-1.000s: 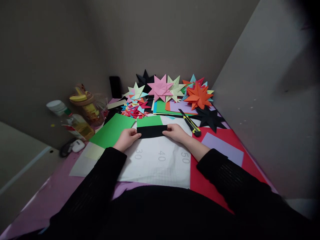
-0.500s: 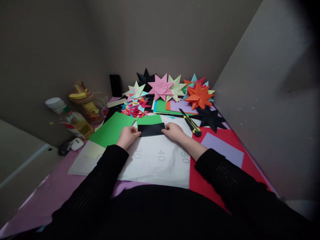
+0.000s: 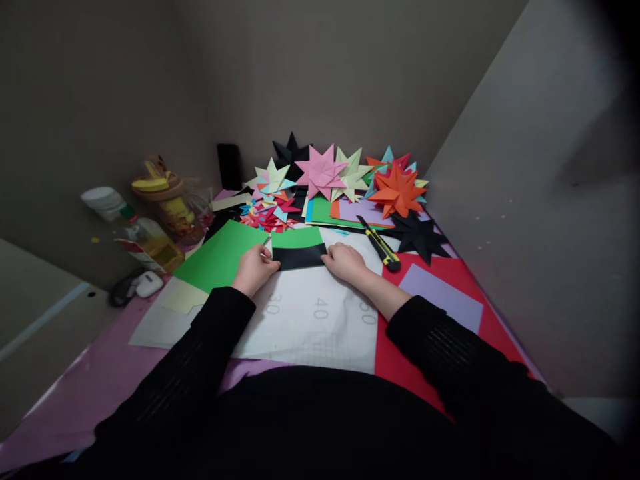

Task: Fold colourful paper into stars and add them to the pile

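- Resting on the white grid sheet [image 3: 310,327] closest to me are both my forearms in black sleeves, and this sheet lies on the pink table [image 3: 95,393].
- My left hand [image 3: 254,268] is closed on the left end of the black paper strip [image 3: 299,257], thumb and fingers pinching it; my right hand [image 3: 344,260] pinches the right end in the same way.
- The strip lies flat on the grid sheet, its far edge touching a small green paper [image 3: 297,237].
- I judge the strip light, thin and easy to crease or tear, so the short ends are the good places to hold, with soft pressure.
- Room is open on the grid sheet toward me; the big green sheet [image 3: 220,257] is just beside my left hand, and the yellow cutter [image 3: 380,244] lies near my right hand on a red sheet [image 3: 440,267].
- Farther away, paper stars [image 3: 350,177] and scraps fill the corner against the wall, and bottles and a jar [image 3: 165,207] stand at the far left.
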{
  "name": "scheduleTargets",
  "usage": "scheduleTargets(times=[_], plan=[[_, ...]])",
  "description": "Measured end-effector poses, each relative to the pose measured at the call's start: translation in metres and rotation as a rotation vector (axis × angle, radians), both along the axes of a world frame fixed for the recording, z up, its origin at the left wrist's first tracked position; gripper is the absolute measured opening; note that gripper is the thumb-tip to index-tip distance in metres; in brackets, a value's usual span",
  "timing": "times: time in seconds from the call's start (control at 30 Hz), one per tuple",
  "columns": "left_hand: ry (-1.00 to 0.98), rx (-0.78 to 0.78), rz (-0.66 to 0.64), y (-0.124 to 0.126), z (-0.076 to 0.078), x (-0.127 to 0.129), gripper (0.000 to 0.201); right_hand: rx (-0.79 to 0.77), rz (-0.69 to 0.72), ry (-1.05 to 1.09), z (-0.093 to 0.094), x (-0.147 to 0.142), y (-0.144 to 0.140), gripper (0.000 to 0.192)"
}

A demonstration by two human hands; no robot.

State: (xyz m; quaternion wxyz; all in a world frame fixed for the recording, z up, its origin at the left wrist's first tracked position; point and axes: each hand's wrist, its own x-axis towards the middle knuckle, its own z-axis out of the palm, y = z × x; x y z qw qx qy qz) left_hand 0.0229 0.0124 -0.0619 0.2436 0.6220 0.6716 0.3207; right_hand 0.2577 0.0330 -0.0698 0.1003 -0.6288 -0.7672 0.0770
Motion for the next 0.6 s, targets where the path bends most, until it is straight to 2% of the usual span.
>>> scheduleTargets(times=[0.17,0.37,0.53,0.6], plan=[[0.057,0.038,-0.006,0.000,-0.002,0.000,0.018,-0.003,0.001,-0.042,0.000,-0.002,-0.003,0.031],[0.213,0.122,-0.036,-0.004,-0.002,0.004,0.013,0.028,0.001,-0.050,-0.003,-0.003,-0.007,0.029],[0.317,0.114,-0.079,-0.010,0.000,0.005,0.007,0.050,-0.024,0.005,-0.007,-0.003,-0.011,0.022],[0.369,0.146,-0.104,-0.011,0.001,0.003,0.011,0.074,-0.035,0.053,-0.008,-0.002,-0.013,0.024]])
